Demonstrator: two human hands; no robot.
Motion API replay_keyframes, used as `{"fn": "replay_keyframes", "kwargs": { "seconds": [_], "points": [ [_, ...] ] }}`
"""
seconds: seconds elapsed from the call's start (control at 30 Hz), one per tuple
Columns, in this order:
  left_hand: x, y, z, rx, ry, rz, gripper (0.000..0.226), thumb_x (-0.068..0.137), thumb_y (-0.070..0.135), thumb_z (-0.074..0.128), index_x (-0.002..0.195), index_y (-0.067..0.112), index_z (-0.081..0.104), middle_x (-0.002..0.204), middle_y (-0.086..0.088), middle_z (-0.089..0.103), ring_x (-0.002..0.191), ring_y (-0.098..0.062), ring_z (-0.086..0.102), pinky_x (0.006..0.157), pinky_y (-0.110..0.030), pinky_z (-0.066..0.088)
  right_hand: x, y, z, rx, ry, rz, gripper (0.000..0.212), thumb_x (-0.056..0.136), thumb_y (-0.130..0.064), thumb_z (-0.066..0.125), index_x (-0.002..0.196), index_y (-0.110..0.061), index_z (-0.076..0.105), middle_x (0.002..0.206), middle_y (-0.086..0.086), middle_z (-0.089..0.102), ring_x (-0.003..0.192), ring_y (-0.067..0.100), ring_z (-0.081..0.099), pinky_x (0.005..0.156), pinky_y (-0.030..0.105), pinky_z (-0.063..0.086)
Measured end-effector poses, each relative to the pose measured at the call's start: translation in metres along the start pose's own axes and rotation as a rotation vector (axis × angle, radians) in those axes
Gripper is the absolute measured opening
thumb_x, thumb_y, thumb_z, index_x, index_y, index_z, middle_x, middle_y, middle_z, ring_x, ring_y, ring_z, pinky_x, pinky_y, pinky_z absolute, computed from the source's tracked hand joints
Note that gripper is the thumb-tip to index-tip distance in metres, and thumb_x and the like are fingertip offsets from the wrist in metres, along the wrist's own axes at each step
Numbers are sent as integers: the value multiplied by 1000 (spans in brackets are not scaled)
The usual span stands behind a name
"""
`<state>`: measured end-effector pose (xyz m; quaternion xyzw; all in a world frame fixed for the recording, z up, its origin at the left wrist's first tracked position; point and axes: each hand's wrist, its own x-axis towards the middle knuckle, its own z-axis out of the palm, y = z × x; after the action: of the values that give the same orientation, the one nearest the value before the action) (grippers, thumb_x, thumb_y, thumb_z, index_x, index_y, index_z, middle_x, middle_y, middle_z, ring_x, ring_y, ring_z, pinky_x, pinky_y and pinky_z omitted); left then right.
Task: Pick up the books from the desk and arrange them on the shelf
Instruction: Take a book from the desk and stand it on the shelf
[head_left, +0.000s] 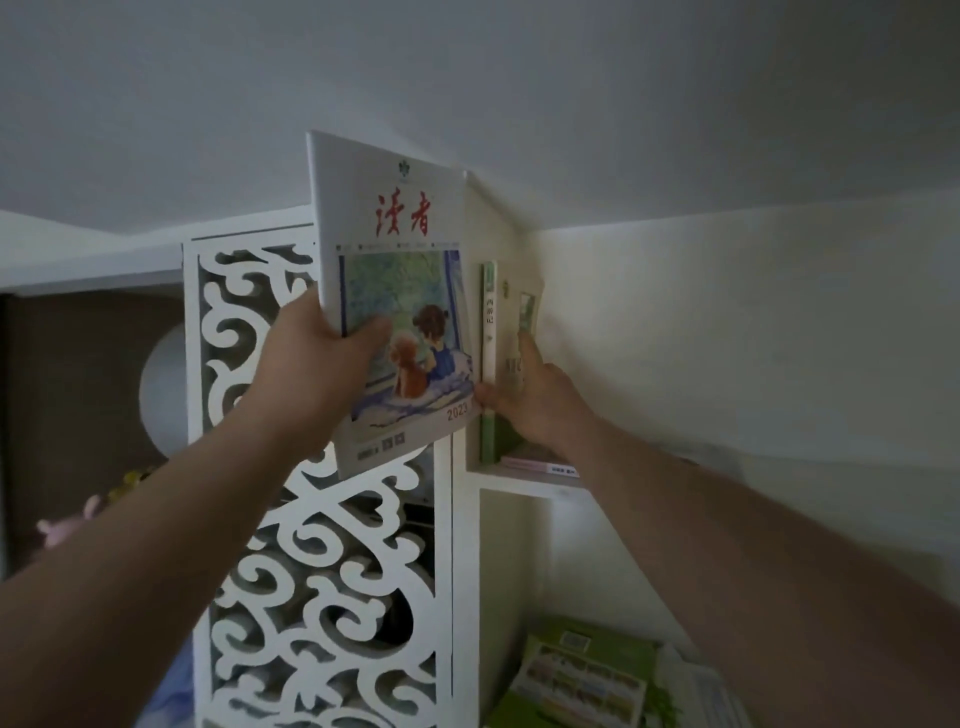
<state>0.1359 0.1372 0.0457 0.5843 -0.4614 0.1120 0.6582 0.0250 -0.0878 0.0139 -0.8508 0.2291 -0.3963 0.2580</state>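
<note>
Magazine (400, 291) up at shelf height, held in my left hand (311, 374), thumb across the cover and fingers curled behind, a firm pinching grip on its lower left edge. Its long axis runs near upright, tilted a touch left at the top. The slot I want lies just to its right: the shelf (519, 480) compartment where a green-spined book (489, 358) stands upright. My right hand (530, 400) is the nearer one to that book, fingers wrapped on the standing books and steadying them. I judge the magazine must slide right, in beside that spine.
</note>
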Motion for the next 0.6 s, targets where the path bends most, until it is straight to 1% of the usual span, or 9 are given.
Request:
{"fn": "replay_keyframes", "kwargs": {
  "seconds": [0.1,0.2,0.27,0.3,0.37,0.4,0.5,0.53,0.6],
  "points": [
    [0,-2,8,-20,4,-4,20,103,19,62,118,32,64,110,8,75,95,-17,75,75,-41,62,-5,2,-7,-83,6,-21,90,99,-46,67,164,-33,6,149,9,58,120,28,65,99,38,54],
    [-6,4,25,-18,8,15,28,104,16,55,110,43,59,101,16,72,88,-9,72,64,-32,60,-12,12,-12,35,157,117,75,88,-42,72,152,-25,37,131,1,64,105,19,65,90,34,56],
    [-11,4,39,-15,-8,16,30,104,15,51,120,38,61,109,12,73,96,-16,74,71,-40,65,-16,15,-15,123,229,200,58,81,-42,70,134,-26,56,119,0,70,96,18,69,86,38,62],
    [-14,6,47,-13,-26,19,34,103,14,49,126,36,61,115,10,74,102,-20,74,77,-46,65,-18,15,-18,144,266,218,51,81,-40,69,129,-25,59,115,1,71,93,20,70,83,38,63],
    [-17,9,64,7,-59,46,44,101,12,46,136,35,58,122,7,72,108,-22,71,84,-48,64,-22,14,-24,125,333,228,47,86,-35,67,129,-19,57,114,4,70,93,24,69,79,33,58],
    [-17,10,74,17,-62,66,48,101,11,44,140,35,56,124,8,70,108,-20,70,84,-44,64,-24,14,-28,96,351,223,46,90,-34,67,131,-16,54,116,6,68,95,26,68,77,32,55],
    [-13,18,104,28,-28,116,52,103,8,43,148,33,49,113,11,65,95,-12,66,72,-22,54,-34,16,-37,31,380,213,45,91,-33,67,129,-14,52,114,8,67,93,28,65,76,32,50],
    [-10,20,114,41,-21,139,51,104,8,43,150,31,47,111,9,64,94,-13,66,72,-23,54,-37,18,-40,19,388,211,46,90,-34,68,128,-14,52,113,7,68,92,28,64,76,32,50],
    [-6,23,135,54,-53,162,51,106,9,42,153,29,43,117,1,66,99,-20,66,84,-35,59,-42,20,-42,9,394,193,49,88,-36,69,130,-17,53,115,7,69,94,31,65,77,32,49]
  ]
}}
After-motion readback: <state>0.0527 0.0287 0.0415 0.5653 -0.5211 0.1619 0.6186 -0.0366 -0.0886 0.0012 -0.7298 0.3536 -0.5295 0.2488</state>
